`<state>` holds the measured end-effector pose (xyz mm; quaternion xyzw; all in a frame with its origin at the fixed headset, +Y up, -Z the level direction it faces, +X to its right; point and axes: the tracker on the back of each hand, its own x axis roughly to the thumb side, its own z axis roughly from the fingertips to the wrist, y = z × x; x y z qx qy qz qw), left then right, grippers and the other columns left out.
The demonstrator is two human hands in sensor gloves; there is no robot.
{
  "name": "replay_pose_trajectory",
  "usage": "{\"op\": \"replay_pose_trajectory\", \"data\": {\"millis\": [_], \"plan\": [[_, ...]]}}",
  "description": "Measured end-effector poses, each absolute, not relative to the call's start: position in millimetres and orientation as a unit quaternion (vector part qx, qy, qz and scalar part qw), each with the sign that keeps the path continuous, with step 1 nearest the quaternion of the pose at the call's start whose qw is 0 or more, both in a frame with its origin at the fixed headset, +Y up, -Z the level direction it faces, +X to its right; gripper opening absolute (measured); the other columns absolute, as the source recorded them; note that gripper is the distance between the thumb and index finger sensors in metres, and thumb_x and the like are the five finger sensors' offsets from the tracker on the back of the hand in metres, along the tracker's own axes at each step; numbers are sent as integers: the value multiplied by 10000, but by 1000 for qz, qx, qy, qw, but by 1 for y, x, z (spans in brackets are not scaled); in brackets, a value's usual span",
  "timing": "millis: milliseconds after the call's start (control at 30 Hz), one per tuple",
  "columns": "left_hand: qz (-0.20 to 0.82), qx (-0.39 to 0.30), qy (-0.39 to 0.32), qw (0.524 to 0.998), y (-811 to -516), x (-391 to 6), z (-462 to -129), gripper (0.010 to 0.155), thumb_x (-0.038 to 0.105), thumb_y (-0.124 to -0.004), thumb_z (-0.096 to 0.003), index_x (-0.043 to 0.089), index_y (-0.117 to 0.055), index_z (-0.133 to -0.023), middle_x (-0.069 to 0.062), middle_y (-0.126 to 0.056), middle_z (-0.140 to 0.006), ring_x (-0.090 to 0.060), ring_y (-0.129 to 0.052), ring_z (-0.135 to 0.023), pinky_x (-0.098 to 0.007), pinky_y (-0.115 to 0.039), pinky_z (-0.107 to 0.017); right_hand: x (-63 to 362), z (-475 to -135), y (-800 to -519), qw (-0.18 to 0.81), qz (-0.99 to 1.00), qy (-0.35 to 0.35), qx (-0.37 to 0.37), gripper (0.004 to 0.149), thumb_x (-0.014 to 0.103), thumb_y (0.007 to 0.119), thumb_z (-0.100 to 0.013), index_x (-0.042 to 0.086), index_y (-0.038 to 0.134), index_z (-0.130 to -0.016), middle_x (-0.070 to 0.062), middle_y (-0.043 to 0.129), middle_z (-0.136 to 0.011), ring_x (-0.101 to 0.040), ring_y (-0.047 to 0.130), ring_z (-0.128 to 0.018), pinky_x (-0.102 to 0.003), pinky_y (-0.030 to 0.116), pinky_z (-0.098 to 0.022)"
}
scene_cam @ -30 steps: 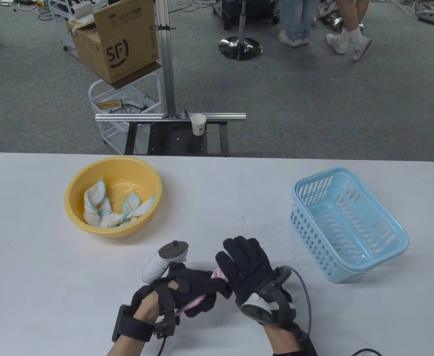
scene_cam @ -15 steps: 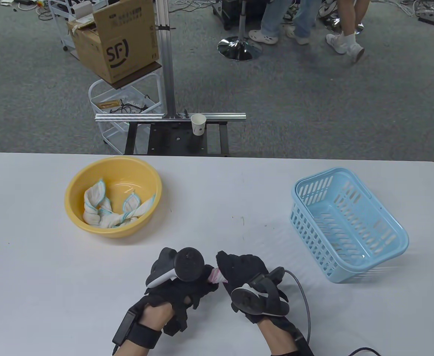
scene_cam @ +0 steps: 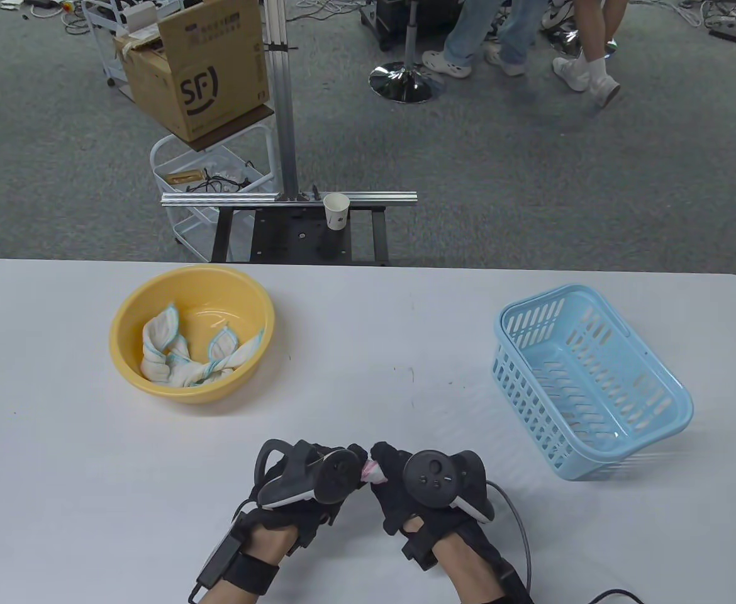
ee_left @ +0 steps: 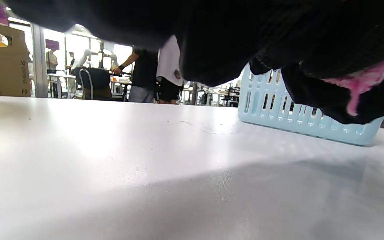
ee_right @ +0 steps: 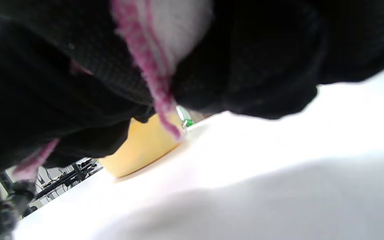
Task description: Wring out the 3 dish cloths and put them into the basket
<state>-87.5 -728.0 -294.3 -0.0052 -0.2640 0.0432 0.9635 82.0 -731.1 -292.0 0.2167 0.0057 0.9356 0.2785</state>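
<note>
Table view, left hand (scene_cam: 302,487) and right hand (scene_cam: 415,491), each grip clenched tight round pink-edged cloth (scene_cam: 370,469)

Overhead table view, low close wrist views

A pink-edged white cloth (scene_cam: 370,470) is twisted at lower centre. Two blue-edged cloths (scene_cam: 182,358) lie crumpled at left. The light blue basket (scene_cam: 670,384) stands empty at right.

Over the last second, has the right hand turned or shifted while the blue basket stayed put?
Yes. The right hand rolled over, closed on the pink-edged cloth, and dropped slightly toward the near table edge, judged against the unmoved blue basket.
</note>
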Motion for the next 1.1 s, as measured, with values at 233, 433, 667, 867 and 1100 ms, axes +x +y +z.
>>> {"op": "replay_pose_trajectory", "data": {"millis": [233, 433, 667, 867, 1100], "plan": [[22, 3, -276, 961, -731, -82, -292, 512, 455, -877, -401, 128, -826, -792, 91, -990, -366, -148, -922, -59, -427, -841, -176, 86, -298, -742, 323, 924, 94, 182, 544, 294, 915, -438, -1, 762, -869, -108, 1022, -502, -235, 1049, -227, -511, 872, -301], [6, 12, -284, 959, -731, -79, -290, 513, 447, -882, -398, 117, -834, -787, 86, -994, -358, -154, -921, -52, -431, -840, -171, 91, -302, -754, 379, 899, 150, 163, 548, 291, 912, -436, -8, 760, -869, -109, 1021, -495, -231, 1047, -216, -509, 873, -294], [-4, 39, -290, 956, -725, -78, -286, 510, 441, -893, -389, 118, -847, -782, 82, -998, -353, -157, -921, -52, -433, -840, -175, 94, -305, -762, 444, 861, 199, 148, 543, 289, 911, -437, -16, 766, -862, -107, 1025, -476, -227, 1045, -193, -506, 877, -280], [21, 33, -275, 961, -725, -83, -288, 542, 463, -910, -390, 125, -837, -807, 80, -1013, -400, -166, -973, -96, -439, -860, -209, 95, -304, -759, 414, 885, 146, 155, 551, 322, 918, -455, 39, 749, -896, -101, 1010, -537, -232, 1053, -268, -507, 872, -327], [64, 0, -234, 970, -724, -95, -293, 671, 530, -895, -397, 176, -700, -933, 70, -968, -627, -214, -1041, -372, -469, -855, -412, 102, -302, -736, 328, 929, 10, 171, 573, 326, 918, -470, 132, 685, -957, -112, 942, -676, -278, 1027, -445, -537, 826, -435]]}}
